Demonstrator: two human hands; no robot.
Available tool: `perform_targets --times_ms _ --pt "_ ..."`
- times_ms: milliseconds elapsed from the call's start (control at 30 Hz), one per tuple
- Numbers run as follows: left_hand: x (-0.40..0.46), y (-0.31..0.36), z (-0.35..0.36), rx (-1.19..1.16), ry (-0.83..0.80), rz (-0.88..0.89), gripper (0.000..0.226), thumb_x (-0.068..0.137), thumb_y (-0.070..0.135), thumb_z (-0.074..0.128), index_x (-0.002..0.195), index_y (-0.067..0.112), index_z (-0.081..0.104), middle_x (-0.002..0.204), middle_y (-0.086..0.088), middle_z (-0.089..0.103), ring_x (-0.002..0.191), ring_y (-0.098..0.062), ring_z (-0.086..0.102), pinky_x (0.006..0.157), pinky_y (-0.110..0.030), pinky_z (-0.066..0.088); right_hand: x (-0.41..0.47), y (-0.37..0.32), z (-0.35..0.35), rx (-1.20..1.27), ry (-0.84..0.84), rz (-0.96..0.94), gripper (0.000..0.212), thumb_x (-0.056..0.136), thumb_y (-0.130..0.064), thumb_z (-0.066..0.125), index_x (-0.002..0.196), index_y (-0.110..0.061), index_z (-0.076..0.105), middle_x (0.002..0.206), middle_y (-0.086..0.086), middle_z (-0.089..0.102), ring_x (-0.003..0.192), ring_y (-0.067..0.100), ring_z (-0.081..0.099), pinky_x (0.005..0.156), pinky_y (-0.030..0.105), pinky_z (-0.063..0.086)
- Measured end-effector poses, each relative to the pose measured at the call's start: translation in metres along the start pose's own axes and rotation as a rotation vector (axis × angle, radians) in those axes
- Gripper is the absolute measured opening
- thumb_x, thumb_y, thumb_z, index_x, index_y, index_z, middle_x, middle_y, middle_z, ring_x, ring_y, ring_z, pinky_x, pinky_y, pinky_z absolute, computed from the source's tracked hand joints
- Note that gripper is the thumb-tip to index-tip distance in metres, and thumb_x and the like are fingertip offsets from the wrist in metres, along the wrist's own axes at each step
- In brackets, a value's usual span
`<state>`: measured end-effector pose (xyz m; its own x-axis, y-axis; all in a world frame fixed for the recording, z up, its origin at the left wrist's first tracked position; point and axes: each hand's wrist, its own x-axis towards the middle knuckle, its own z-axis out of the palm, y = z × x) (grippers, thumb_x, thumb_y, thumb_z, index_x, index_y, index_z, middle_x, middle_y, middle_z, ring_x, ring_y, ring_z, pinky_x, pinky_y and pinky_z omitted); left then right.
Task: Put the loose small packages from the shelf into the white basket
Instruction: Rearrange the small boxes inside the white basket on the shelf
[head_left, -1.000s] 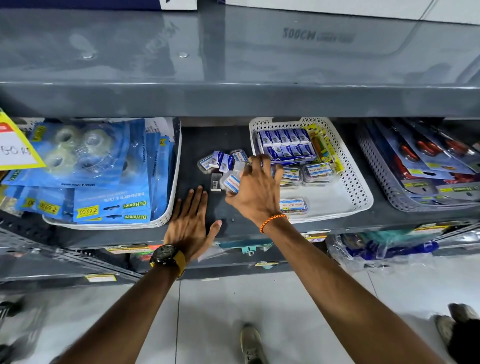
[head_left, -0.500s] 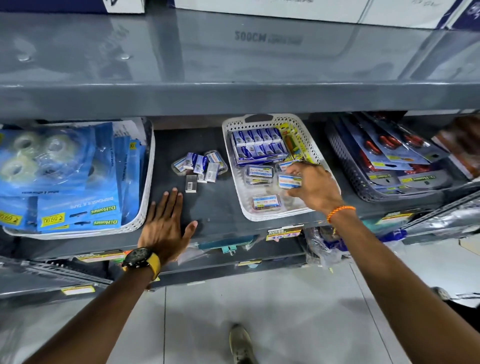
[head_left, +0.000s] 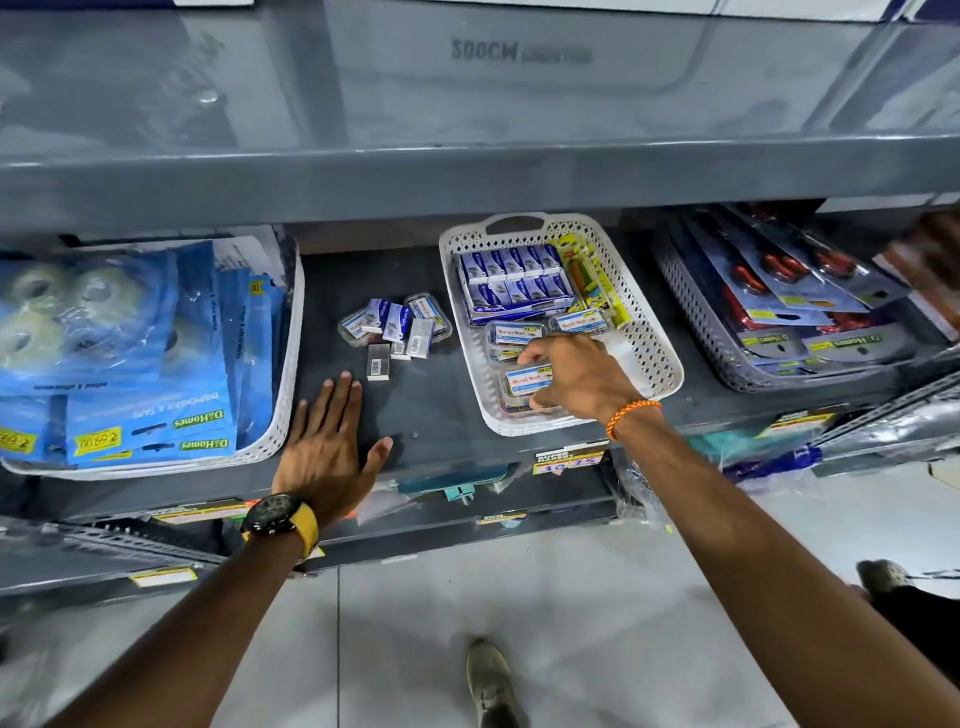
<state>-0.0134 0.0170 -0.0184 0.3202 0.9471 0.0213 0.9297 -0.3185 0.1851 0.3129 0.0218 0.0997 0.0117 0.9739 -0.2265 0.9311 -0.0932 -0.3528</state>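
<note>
Your right hand (head_left: 576, 376) inside white basket (head_left: 655, 332), fingers pinched on clear packet (head_left: 527, 382). Your left hand (head_left: 324, 449) flat, fingers spread, holding nothing, on shelf (head_left: 431, 415) near loose packages (head_left: 397, 327).

Right hand (head_left: 576, 375) in the white basket (head_left: 655, 332) around a small package (head_left: 527, 381) — left hand (head_left: 328, 448) flat on the shelf (head_left: 431, 410).

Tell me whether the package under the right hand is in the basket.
In. The package sits inside the white basket, the right hand gripping it.
</note>
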Motion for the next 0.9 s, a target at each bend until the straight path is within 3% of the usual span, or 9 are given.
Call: perform_targets --times_ms 167,433,667,900 --pt "0.0 -0.001 0.001 -0.002 0.001 0.002 0.086 0.096 0.065 0.022 0.161 0.01 0.012 0.171 -0.006 0.004 0.158 -0.025 0.003 0.127 -0.052 0.011 -0.002 -0.002 -0.001 -0.021 0.005 -0.006 0.056 0.066 -0.023 0.089 0.116 -0.031 0.066 0.121 -0.002 0.069 0.107 0.021 0.064 0.09 0.034 0.053" --pt "0.0 -0.002 0.002 -0.003 0.002 0.0 0.086 0.096 0.065 0.02 0.161 0.011 0.009 0.171 -0.004 0.002 0.158 -0.024 0.002 0.127 -0.052 0.011 -0.006 -0.008 0.002 -0.019 -0.014 -0.007 0.056 0.067 -0.027 0.089 0.117 -0.032 0.064 0.122 -0.002 0.067 0.111 0.021 0.063 0.093 0.039 0.054" --pt "0.0 0.0 0.003 -0.006 0.013 -0.004 0.086 0.095 0.065 0.022 0.161 0.01 0.011 0.171 -0.005 0.004 0.158 -0.025 0.003 0.127 -0.051 0.011 -0.007 -0.017 -0.007 -0.083 0.041 -0.019 0.077 0.065 -0.04 0.088 0.133 -0.033 0.053 0.133 -0.005 0.061 0.121 0.024 0.057 0.096 0.041 0.05" --pt "0.001 0.001 0.002 0.03 -0.001 -0.019 0.087 0.093 0.063 0.025 0.161 0.009 0.012 0.171 -0.008 0.006 0.157 -0.027 0.007 0.127 -0.05 0.012 0.024 -0.071 -0.011 -0.028 0.149 -0.109 0.054 0.076 -0.045 0.079 0.126 -0.03 0.062 0.126 0.003 0.067 0.116 0.027 0.06 0.097 0.04 0.05"
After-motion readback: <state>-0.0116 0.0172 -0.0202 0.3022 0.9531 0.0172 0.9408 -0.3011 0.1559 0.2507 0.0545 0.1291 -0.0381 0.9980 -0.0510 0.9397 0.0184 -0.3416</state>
